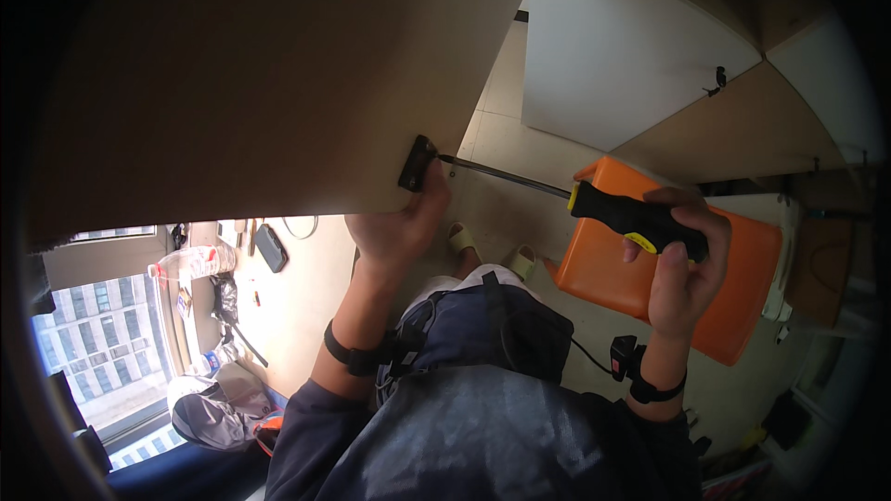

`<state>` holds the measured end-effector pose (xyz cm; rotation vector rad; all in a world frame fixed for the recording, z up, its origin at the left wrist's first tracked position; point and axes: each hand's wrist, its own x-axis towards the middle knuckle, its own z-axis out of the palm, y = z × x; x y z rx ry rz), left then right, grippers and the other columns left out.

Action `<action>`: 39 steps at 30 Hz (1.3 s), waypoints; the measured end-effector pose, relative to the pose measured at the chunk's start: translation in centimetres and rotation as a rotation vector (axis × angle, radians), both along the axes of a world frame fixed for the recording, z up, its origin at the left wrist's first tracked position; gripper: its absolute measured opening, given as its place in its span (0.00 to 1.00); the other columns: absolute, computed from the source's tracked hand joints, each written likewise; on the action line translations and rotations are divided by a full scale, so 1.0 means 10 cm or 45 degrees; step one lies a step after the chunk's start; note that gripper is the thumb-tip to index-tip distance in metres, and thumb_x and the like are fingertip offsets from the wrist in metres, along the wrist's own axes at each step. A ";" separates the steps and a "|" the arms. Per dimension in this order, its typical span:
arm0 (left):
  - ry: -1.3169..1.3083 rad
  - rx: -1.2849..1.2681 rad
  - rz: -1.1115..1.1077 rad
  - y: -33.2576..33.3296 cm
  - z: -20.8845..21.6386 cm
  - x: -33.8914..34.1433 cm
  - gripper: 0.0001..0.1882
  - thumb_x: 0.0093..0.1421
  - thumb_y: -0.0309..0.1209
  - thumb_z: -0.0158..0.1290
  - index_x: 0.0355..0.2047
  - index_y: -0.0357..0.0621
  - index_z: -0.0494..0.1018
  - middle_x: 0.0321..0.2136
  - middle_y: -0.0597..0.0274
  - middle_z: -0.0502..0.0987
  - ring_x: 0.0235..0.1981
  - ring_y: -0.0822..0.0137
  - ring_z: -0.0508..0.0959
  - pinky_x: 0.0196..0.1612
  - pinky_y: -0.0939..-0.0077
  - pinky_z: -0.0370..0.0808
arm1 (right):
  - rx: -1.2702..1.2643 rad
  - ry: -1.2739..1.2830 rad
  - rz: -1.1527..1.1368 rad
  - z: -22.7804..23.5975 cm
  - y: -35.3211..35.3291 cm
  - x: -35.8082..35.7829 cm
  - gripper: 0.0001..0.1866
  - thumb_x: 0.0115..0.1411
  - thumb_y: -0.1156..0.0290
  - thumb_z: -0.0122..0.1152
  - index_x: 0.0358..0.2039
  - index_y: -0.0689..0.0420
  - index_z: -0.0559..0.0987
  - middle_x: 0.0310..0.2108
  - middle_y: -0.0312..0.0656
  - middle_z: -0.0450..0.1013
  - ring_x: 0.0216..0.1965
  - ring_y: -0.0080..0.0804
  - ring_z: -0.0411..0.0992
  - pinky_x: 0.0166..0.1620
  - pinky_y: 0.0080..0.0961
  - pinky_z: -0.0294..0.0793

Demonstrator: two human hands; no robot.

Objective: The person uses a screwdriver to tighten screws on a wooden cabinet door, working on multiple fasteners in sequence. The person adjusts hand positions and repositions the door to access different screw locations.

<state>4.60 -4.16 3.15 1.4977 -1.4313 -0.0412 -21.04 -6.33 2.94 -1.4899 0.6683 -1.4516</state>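
Observation:
My right hand (685, 255) is closed around the black and yellow handle of a long screwdriver (617, 218). Its thin dark shaft points left, and the tip ends at a small black rectangular fitting (418, 163). That fitting sits against the corner of a large panel (278, 83), which is in shadow. My left hand (406, 223) reaches up from below, with the thumb and fingers gripping the fitting's lower right side. The left fingertips are partly hidden, and whether the tip sits in a screw cannot be seen.
An orange plastic stool (613, 269) stands under my right hand. A pale board (622, 65) leans at the upper right. To the left, by a window (102, 343), are a plastic bottle (200, 263), a dark oblong case (270, 248) and a grey-white bag (218, 408).

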 end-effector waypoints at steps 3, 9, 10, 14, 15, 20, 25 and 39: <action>-0.081 0.042 -0.021 0.02 0.00 0.01 0.07 0.48 0.22 0.58 0.29 0.33 0.74 0.24 0.63 0.76 0.24 0.74 0.76 0.30 0.83 0.72 | -0.023 -0.013 0.031 0.00 -0.01 0.00 0.13 0.58 0.72 0.52 0.42 0.64 0.65 0.40 0.57 0.69 0.25 0.33 0.73 0.29 0.26 0.76; -0.040 0.097 -0.021 0.03 0.03 0.00 0.07 0.48 0.22 0.58 0.29 0.33 0.74 0.23 0.64 0.76 0.24 0.74 0.76 0.29 0.83 0.72 | -0.130 0.091 0.035 -0.01 0.00 -0.04 0.15 0.61 0.66 0.49 0.45 0.59 0.62 0.43 0.57 0.65 0.25 0.32 0.69 0.26 0.26 0.72; -0.041 0.077 -0.024 0.03 0.03 0.00 0.07 0.48 0.21 0.58 0.29 0.33 0.74 0.23 0.63 0.76 0.24 0.74 0.76 0.30 0.83 0.72 | -0.150 0.138 -0.002 0.00 0.02 -0.03 0.14 0.61 0.66 0.49 0.44 0.59 0.63 0.43 0.57 0.65 0.25 0.31 0.68 0.26 0.25 0.72; -0.042 -0.007 -0.054 0.00 0.01 0.00 0.08 0.48 0.21 0.58 0.30 0.33 0.74 0.24 0.63 0.77 0.25 0.74 0.76 0.30 0.83 0.73 | -0.100 0.155 -0.024 0.02 0.03 -0.04 0.14 0.61 0.67 0.48 0.44 0.60 0.63 0.43 0.57 0.66 0.25 0.30 0.68 0.27 0.24 0.71; -0.041 -0.029 -0.063 -0.01 0.01 0.00 0.08 0.48 0.21 0.58 0.31 0.33 0.74 0.25 0.63 0.77 0.25 0.74 0.76 0.30 0.82 0.73 | -0.092 0.160 -0.027 -0.01 0.03 -0.05 0.14 0.61 0.67 0.48 0.44 0.60 0.63 0.42 0.57 0.66 0.25 0.30 0.68 0.27 0.24 0.71; -0.029 0.031 -0.069 0.01 0.02 0.00 0.10 0.48 0.22 0.58 0.32 0.33 0.74 0.25 0.62 0.77 0.26 0.73 0.77 0.32 0.81 0.73 | -0.025 0.063 -0.013 -0.06 0.05 -0.03 0.13 0.59 0.70 0.48 0.43 0.62 0.63 0.41 0.57 0.67 0.26 0.29 0.69 0.28 0.23 0.72; -0.015 -0.027 -0.049 -0.01 0.00 0.00 0.10 0.48 0.22 0.58 0.32 0.34 0.74 0.24 0.62 0.77 0.25 0.72 0.76 0.30 0.80 0.73 | -0.002 -0.057 -0.040 -0.05 0.05 0.03 0.12 0.57 0.75 0.49 0.40 0.64 0.64 0.40 0.58 0.68 0.25 0.28 0.71 0.30 0.22 0.74; 0.004 -0.041 -0.013 -0.02 0.00 -0.02 0.07 0.47 0.24 0.58 0.29 0.37 0.75 0.20 0.63 0.75 0.20 0.71 0.75 0.25 0.79 0.71 | 0.044 -0.041 -0.053 -0.07 0.06 0.04 0.13 0.58 0.71 0.50 0.41 0.64 0.64 0.40 0.58 0.68 0.26 0.29 0.71 0.31 0.23 0.74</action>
